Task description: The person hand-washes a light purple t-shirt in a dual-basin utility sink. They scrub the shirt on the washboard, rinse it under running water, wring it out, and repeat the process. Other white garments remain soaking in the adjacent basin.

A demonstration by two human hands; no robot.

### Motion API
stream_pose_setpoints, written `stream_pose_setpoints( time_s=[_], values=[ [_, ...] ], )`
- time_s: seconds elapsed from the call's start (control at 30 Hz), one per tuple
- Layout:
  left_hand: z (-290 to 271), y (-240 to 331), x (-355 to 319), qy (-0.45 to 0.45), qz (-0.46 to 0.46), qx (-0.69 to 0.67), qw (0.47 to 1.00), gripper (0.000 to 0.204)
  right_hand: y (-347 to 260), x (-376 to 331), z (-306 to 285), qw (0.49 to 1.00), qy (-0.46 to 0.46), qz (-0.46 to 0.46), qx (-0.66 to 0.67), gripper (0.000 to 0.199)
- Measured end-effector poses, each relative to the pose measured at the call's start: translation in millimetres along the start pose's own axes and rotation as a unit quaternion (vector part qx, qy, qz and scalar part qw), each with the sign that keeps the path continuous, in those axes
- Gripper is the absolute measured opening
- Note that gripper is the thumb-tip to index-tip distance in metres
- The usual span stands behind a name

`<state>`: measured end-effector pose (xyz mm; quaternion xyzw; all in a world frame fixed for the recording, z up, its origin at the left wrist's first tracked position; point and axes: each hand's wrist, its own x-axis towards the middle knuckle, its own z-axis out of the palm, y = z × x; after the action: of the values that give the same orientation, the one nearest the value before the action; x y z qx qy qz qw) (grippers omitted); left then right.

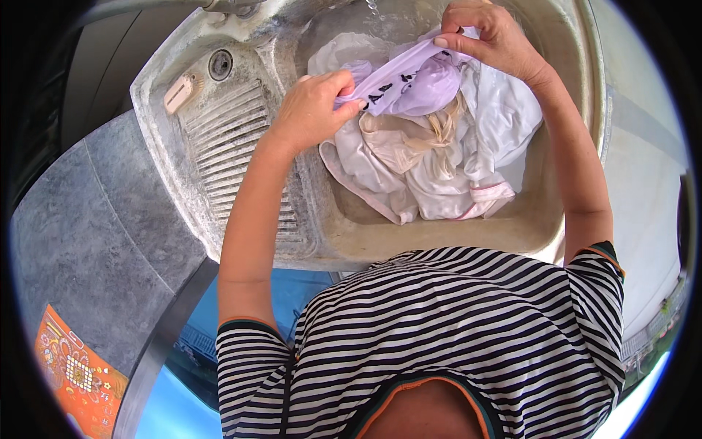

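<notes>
A light purple garment point(431, 86) with black printing is stretched between my hands over the basin. My left hand point(313, 104) pinches one end of its edge between thumb and fingers. Higher and to the right, my right hand point(497, 38) pinches the other end. The middle of the purple cloth sags onto wet white clothes point(439, 186) heaped in the basin. A beige cloth point(391, 139) lies twisted among them, just below the purple garment. One white piece has a pink edge. Water runs down in a thin stream at the top, behind the cloth.
The stone sink point(431, 245) has a ribbed washboard point(238, 139) on its left side. A pink-handled scrub brush point(180, 93) lies there, beside a round drain point(220, 65). Grey countertop point(73, 212) borders the left, with an orange printed sheet point(77, 373) at lower left.
</notes>
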<state>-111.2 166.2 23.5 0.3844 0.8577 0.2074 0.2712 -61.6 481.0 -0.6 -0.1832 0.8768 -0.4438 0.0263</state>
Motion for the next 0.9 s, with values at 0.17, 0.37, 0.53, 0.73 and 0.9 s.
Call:
stream_pose_setpoints(
  time_s=[0.17, 0.37, 0.53, 0.73, 0.9],
  values=[
    [24, -40, -12, 0.049, -0.002, 0.109, 0.993, 0.03, 5, -20, 21, 0.99, -0.116, -0.028, -0.077, 0.015],
    [34, -24, -27, 0.168, 0.087, 0.12, 0.975, 0.013, 33, -45, 35, 0.959, -0.041, 0.036, -0.278, 0.018],
    [98, -31, -28, 0.122, 0.114, 0.175, 0.97, 0.013, -32, 27, 55, 0.988, 0.068, 0.007, -0.139, 0.037],
    [113, -21, -30, 0.167, 0.058, 0.107, 0.978, 0.015, -86, 162, 94, 0.928, 0.364, -0.053, -0.06, 0.029],
    [96, -20, -37, 0.21, 0.014, 0.083, 0.974, 0.014, -50, 203, 121, 0.93, 0.291, -0.125, -0.184, 0.013]
  ],
)
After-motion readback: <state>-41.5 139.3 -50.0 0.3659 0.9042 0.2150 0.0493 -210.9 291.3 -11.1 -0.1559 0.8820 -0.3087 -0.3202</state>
